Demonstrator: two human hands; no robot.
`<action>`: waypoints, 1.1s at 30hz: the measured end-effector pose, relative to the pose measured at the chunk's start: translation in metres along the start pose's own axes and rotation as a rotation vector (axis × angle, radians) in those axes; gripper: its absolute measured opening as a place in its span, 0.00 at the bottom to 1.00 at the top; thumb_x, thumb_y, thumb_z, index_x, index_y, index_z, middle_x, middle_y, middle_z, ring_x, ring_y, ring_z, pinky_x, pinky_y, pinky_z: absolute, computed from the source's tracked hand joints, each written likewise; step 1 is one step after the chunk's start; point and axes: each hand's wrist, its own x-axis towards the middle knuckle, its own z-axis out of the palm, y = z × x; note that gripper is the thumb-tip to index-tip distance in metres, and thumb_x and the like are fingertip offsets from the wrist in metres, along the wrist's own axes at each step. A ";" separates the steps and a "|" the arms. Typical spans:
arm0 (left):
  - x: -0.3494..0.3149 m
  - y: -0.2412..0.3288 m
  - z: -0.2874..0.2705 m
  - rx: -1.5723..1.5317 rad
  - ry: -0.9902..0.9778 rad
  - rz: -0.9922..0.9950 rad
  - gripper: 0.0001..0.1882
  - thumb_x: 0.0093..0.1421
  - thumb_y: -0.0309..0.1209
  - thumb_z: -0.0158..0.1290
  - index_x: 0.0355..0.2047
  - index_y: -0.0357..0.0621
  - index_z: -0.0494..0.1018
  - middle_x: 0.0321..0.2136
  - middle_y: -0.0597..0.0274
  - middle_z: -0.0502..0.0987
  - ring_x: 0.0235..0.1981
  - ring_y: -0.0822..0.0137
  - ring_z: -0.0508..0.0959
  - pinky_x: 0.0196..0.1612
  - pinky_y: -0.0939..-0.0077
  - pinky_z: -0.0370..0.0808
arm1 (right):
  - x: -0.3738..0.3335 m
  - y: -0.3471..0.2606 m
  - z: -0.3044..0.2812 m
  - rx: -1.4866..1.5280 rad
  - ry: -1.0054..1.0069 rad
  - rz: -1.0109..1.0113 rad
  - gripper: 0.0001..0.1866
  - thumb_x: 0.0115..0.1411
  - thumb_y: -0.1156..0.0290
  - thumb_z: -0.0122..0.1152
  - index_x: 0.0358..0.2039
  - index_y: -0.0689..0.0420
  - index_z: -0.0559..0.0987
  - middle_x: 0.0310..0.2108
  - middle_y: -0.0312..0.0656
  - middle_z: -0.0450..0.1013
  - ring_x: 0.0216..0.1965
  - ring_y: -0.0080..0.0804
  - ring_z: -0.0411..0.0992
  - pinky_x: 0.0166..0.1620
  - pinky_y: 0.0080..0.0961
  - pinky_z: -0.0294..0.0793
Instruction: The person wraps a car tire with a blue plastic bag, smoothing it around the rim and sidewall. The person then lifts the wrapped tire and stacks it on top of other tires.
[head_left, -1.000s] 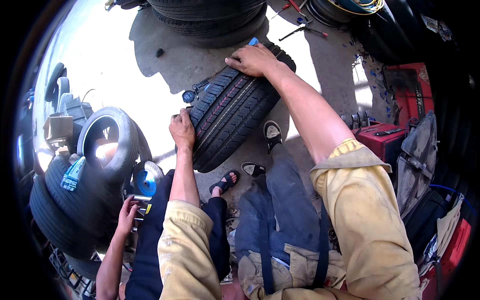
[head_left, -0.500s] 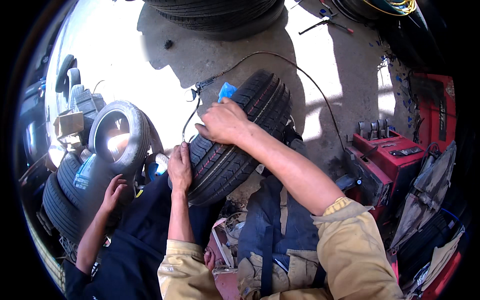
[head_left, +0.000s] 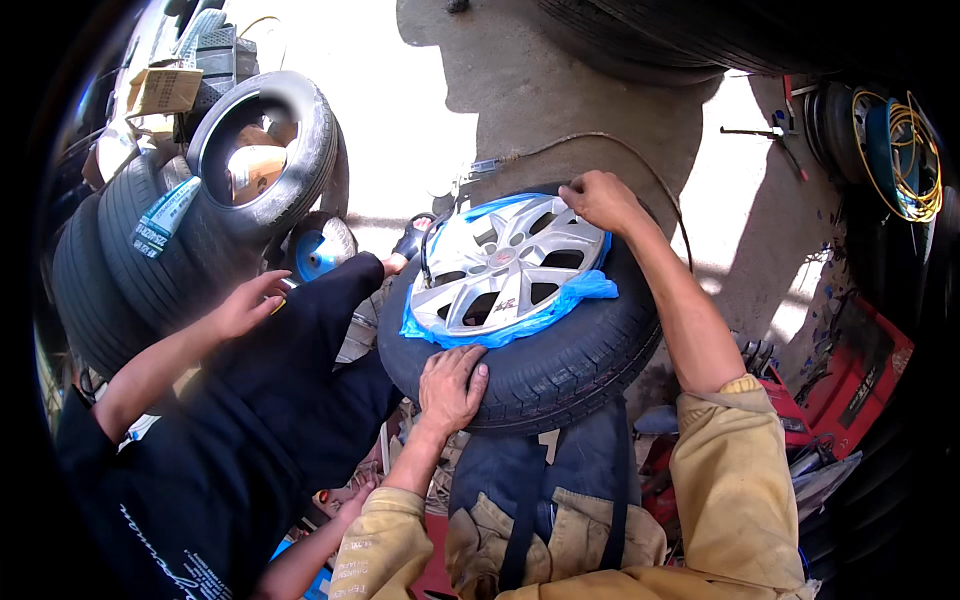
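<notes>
A car tyre (head_left: 560, 385) on a silver alloy rim (head_left: 500, 262) lies tilted in front of my knees, its spoked face turned up. Blue plastic film (head_left: 575, 292) is tucked round the rim's edge and bunches up on the near side. My left hand (head_left: 452, 385) rests on the near sidewall, fingers extended and touching the film's edge. At the rim's far right edge, my right hand (head_left: 603, 203) has its fingers curled together; what they pinch is hidden. An air hose (head_left: 600, 138) with a metal fitting runs behind the wheel, and a thin hose end reaches the rim's left side.
Close on my left sits a person in dark clothes, one hand (head_left: 248, 303) near their knee. Beyond are stacked tyres (head_left: 120, 250) and a leaning tyre (head_left: 315, 165). A red metal machine (head_left: 855, 375) stands at right, with a yellow coiled hose (head_left: 912, 150) farther back.
The wheel has tipped from standing on edge to lying with its rim face up. My right hand has gone from the tread to the rim's far edge; my left remains on the near side.
</notes>
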 end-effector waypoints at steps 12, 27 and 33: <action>-0.054 -0.031 -0.014 -0.105 0.121 -0.022 0.16 0.64 0.38 0.51 0.44 0.40 0.78 0.43 0.52 0.81 0.46 0.52 0.79 0.54 0.58 0.70 | -0.030 -0.051 0.137 -0.413 -0.549 0.122 0.35 0.67 0.39 0.41 0.56 0.57 0.78 0.58 0.51 0.71 0.61 0.46 0.69 0.62 0.38 0.66; 0.051 0.021 0.014 -0.162 0.743 -0.257 0.13 0.61 0.35 0.49 0.39 0.44 0.80 0.40 0.57 0.81 0.48 0.54 0.76 0.61 0.50 0.61 | 0.004 -0.122 0.019 -0.498 -0.135 0.037 0.28 0.68 0.48 0.46 0.48 0.60 0.80 0.49 0.56 0.76 0.54 0.53 0.73 0.57 0.46 0.70; 0.112 -0.037 -0.067 -0.205 0.469 -0.505 0.23 0.65 0.45 0.42 0.40 0.42 0.81 0.40 0.45 0.81 0.47 0.45 0.78 0.56 0.55 0.68 | -0.026 -0.116 -0.056 -0.158 0.229 -0.134 0.27 0.69 0.46 0.45 0.48 0.54 0.82 0.46 0.54 0.78 0.52 0.53 0.73 0.56 0.41 0.70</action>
